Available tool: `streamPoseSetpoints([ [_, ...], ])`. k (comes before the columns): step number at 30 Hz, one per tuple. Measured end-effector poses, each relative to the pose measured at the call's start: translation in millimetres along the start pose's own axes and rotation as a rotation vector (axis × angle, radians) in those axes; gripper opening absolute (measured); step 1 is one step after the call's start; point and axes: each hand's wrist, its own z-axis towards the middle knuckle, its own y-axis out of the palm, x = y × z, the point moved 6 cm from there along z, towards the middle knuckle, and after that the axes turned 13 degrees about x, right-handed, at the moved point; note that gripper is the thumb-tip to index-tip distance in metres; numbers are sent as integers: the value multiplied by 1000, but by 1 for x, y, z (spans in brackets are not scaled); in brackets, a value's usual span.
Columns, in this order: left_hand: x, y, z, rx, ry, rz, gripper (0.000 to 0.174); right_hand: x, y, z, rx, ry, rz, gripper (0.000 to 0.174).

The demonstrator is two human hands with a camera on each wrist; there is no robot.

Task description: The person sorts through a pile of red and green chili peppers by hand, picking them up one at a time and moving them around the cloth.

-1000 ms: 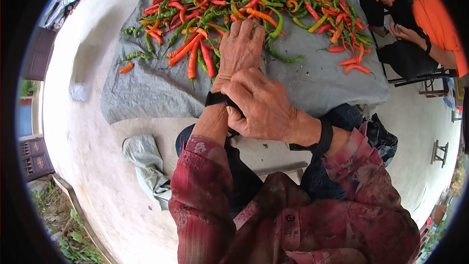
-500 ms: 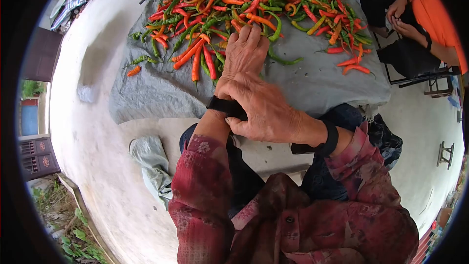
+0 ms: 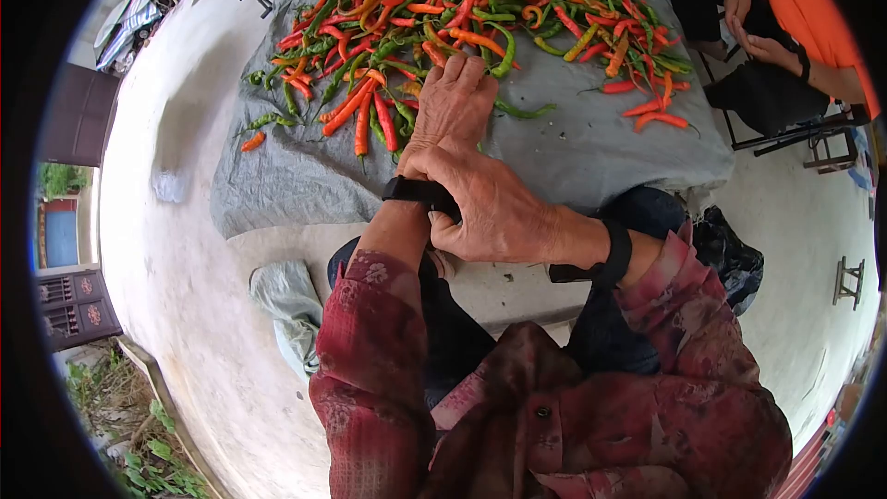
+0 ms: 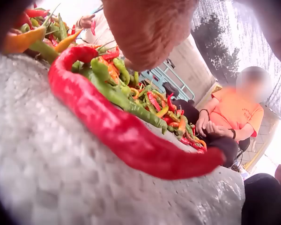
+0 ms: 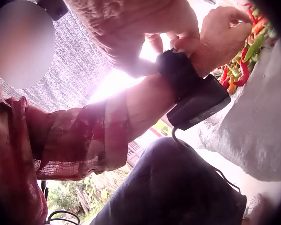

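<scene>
My right hand (image 3: 499, 208) reaches across to my left wrist and grips the black wrist strap (image 3: 418, 191) there, thumb at its near side and fingers over the top. In the right wrist view a black camera box (image 5: 199, 105) hangs from that strap. My left hand (image 3: 451, 111) is held out at the near edge of a heap of chili peppers (image 3: 370, 23), back of the hand up and fingers loosely bent. Its fingertips are partly hidden in the head view. A curved red chili pepper (image 4: 117, 129) lies large and close in the left wrist view.
A grey cloth (image 3: 591, 152) lies under the peppers. At the right sits another person in an orange shirt (image 3: 813, 14), hands together. A pale sack (image 3: 285, 300) lies on the floor at left, a black plastic bag (image 3: 730, 254) by my right knee. Small stools (image 3: 848, 280) stand around.
The right hand's fingers have shifted round the strap and now lie flatter over it. The other person has lowered a raised hand that held a red pepper. The head view has shifted slightly.
</scene>
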Motion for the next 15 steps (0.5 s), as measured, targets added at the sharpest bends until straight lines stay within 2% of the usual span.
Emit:
streamPoseSetpoints([
  [3, 5, -3, 0, 35, 64, 17, 13, 2, -3, 4, -46, 64, 95, 41],
  [7, 5, -3, 1, 25, 77, 10, 16, 9, -8, 11, -115, 237, 51, 40],
  [8, 6, 1, -2, 42, 132, 58, 17, 11, -8, 11, -144, 301, 56, 41],
  [9, 7, 3, -4, 58, 188, 104, 19, 12, -7, 11, -144, 302, 54, 41],
  [13, 5, 15, -13, 18, 190, 146, 21, 14, -1, 6, -100, 231, 42, 40],
  [15, -11, 5, -19, 99, -73, -35, 24, 14, -3, 7, -79, 191, 48, 41],
])
